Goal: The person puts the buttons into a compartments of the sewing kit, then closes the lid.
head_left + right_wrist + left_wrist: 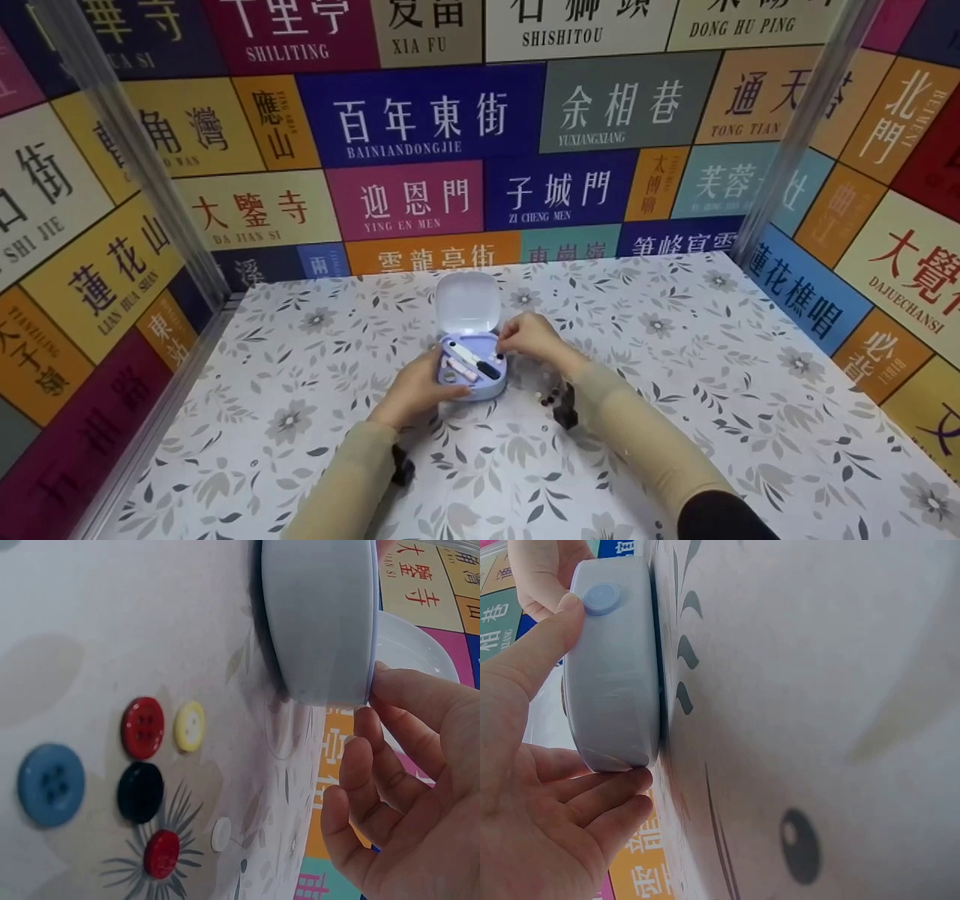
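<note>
A small lilac case [491, 391] stands on the table, its white lid [469, 301] tipped up at the back. Inside lie a long white tool with a black end [487, 369] and a slimmer pink-and-white stick [460, 369]. My left hand [411, 388] grips the case from the left, thumb by the round front catch [602, 598] and fingers along the side wall. My right hand [536, 337] is at the case's right rim, fingers bent and one fingertip touching the edge. Whether it pinches anything small is hidden.
Loose buttons lie on the table right of the case: a blue button [51, 784], a black button [140, 792], a yellow button [190, 726], a white button [220, 834] and two red ones. Walls with printed signs [420, 112] stand behind the flowered tabletop [300, 375].
</note>
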`<state>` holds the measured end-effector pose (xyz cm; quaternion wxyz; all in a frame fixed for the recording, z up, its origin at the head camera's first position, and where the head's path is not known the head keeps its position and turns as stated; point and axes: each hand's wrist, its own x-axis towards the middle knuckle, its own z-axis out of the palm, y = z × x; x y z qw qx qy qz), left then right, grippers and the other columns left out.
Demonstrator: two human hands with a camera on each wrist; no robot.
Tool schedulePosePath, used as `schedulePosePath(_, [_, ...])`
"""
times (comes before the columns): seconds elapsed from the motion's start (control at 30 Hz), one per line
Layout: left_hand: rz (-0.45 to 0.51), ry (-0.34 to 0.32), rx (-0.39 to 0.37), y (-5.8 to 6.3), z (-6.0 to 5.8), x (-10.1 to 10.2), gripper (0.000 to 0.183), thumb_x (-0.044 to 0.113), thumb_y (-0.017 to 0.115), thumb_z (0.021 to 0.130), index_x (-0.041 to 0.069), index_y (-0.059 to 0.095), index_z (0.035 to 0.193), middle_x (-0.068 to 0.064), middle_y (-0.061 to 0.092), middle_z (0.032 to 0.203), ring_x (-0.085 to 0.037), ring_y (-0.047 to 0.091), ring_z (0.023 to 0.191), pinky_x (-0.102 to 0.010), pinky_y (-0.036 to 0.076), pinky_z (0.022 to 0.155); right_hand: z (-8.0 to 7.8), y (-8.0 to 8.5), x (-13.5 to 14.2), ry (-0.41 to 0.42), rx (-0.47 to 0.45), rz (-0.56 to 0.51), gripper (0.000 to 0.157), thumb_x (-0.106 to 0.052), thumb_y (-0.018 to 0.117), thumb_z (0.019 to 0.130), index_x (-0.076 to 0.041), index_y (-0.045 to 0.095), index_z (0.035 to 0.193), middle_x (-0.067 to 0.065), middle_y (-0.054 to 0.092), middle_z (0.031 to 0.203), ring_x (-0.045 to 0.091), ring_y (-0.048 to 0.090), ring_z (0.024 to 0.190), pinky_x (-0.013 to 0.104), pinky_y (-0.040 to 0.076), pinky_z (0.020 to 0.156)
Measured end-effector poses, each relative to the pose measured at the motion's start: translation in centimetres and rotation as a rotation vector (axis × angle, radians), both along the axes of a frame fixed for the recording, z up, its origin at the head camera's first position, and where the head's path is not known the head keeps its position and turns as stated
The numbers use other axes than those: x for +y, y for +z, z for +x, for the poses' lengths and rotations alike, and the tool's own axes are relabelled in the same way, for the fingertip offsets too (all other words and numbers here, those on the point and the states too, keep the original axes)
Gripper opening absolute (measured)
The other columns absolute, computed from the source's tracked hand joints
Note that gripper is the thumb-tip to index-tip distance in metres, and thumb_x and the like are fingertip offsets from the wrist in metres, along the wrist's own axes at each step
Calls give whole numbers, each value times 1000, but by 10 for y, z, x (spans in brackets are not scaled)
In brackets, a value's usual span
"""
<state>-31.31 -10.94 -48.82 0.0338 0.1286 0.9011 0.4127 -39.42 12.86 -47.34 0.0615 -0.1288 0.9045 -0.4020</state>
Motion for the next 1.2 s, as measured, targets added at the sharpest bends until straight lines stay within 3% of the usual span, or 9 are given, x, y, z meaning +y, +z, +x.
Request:
schedulePosePath(0.4, [-12,-27,44,-2,-5,-2,97,40,84,72,5,35,149,-13,54,137,-29,52,123,-43,36,108,2,2,1,19,22,22,7,-16,79,75,-12,77,81,-4,70,75,12,56,66,24,46,58])
schedulePosePath(0.7, [-9,-12,30,-4,-4,-1,99,42,84,72,5,35,149,-13,50,141,-29,48,127,-43,32,111,1,1,3,11,18,13,6,-17,78,77,-12,77,81,-4,69,75,12,57,65,24,48,60])
schedulePosePath(1.2, [1,3,14,-1,-2,-1,102,41,84,71,5,32,150,-14,46,145,-31,45,130,-44,30,112,5,2,-7,-161,-11,87,16,-24,83,68,-16,69,67,-3,64,64,12,51,53,25,41,45])
